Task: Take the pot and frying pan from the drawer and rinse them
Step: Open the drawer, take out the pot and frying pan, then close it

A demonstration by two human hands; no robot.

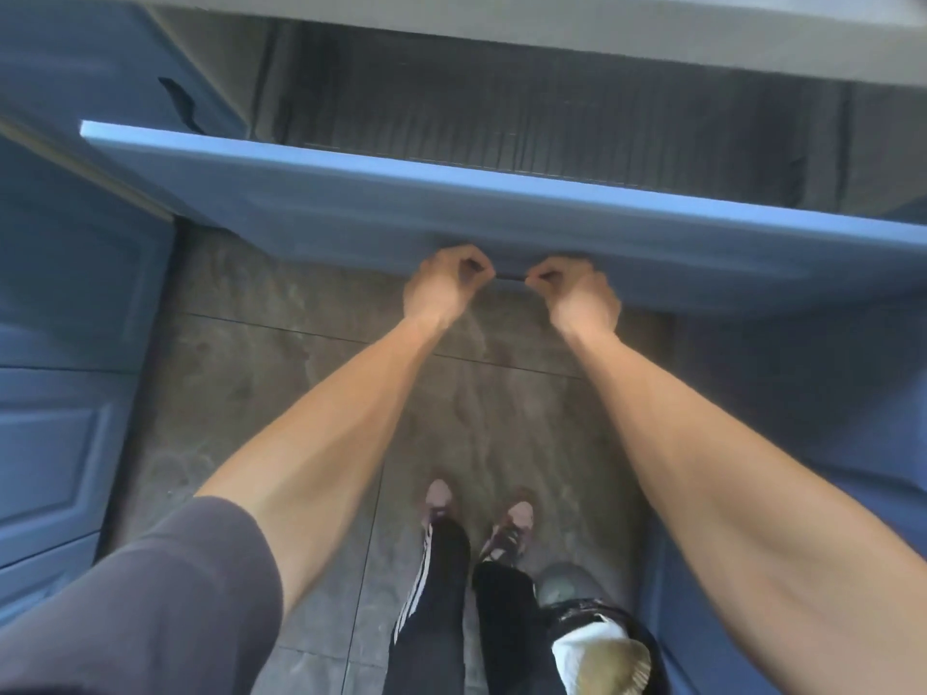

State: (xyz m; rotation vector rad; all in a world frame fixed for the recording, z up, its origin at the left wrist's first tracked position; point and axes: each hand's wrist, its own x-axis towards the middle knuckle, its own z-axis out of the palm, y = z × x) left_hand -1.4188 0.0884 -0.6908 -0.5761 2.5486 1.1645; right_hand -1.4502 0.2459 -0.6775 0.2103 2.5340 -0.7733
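A wide blue drawer (451,203) stands pulled out from under the grey countertop. Its inside (526,117) is dark and blurred, with a wire rack showing; I cannot make out a pot or a frying pan in it. My left hand (444,283) and my right hand (577,293) are side by side, both closed on the thin dark handle (510,277) at the lower edge of the drawer front.
Blue cabinet doors (55,393) line the left side and more blue cabinetry (802,393) the right. The grey tiled floor (311,383) lies below, with my feet on it. A bin with a black liner (602,639) stands at the lower right.
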